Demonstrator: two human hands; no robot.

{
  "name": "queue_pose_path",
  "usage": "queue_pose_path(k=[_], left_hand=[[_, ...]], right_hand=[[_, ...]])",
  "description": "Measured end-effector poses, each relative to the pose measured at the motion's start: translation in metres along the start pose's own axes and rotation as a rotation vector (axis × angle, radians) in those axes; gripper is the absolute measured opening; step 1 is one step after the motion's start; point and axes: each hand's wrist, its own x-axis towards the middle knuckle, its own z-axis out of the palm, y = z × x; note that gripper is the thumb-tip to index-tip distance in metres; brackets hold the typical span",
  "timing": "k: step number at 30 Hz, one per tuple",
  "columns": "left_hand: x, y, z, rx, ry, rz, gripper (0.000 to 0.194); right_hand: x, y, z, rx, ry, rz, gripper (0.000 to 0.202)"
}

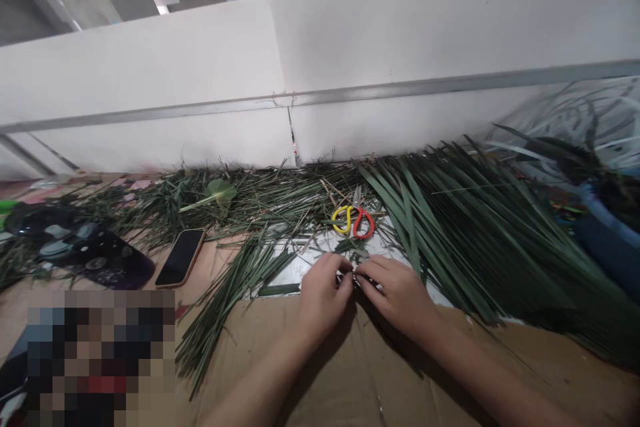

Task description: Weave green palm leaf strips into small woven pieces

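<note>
My left hand (326, 287) and my right hand (395, 290) meet at the fingertips above the cardboard (260, 360), both closed in a pinch. Between them is what looks like a thin green leaf strip, mostly covered by the fingers. Just beyond the fingers lie small cut leaf pieces (346, 247). Scissors (356, 213) with one yellow and one red handle rest a little farther out, blades pointing away. Long dark green leaf blades (450, 233) spread to the right of my right hand. A bundle of narrow leaf strips (220, 313) lies left of my left hand.
A phone (181, 257) lies face up at left, beside a dark bottle (107, 257) on its side. Leaf scraps (280, 193) pile along the white partition (360, 127). A small fan-shaped leaf (220, 193) sits on them. Clear plastic (565, 113) is at far right. The lower left is pixelated.
</note>
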Motion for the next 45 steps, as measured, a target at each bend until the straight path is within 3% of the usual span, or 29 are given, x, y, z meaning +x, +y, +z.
queue_pose_path(k=[8, 12, 21, 26, 32, 45], left_hand=[[0.003, 0.002, -0.001, -0.095, 0.017, -0.031, 0.016], [0.004, 0.001, -0.002, -0.136, 0.038, -0.06, 0.016], [0.002, 0.005, -0.004, -0.187, -0.033, -0.009, 0.024], [0.002, 0.011, -0.008, -0.106, -0.095, -0.041, 0.014], [0.001, 0.011, -0.008, -0.044, -0.09, -0.059, 0.009], [0.006, -0.001, -0.011, -0.381, -0.094, -0.268, 0.006]], right_hand=[[0.009, 0.009, 0.002, 0.544, -0.054, 0.26, 0.017], [0.011, 0.011, 0.003, 0.689, -0.069, 0.329, 0.02], [0.013, 0.008, -0.001, 0.658, -0.027, 0.343, 0.023], [0.013, 0.008, 0.001, 0.636, -0.005, 0.335, 0.021], [0.011, 0.01, 0.004, 0.559, 0.011, 0.296, 0.016], [0.008, 0.017, 0.006, 0.544, 0.045, 0.314, 0.02]])
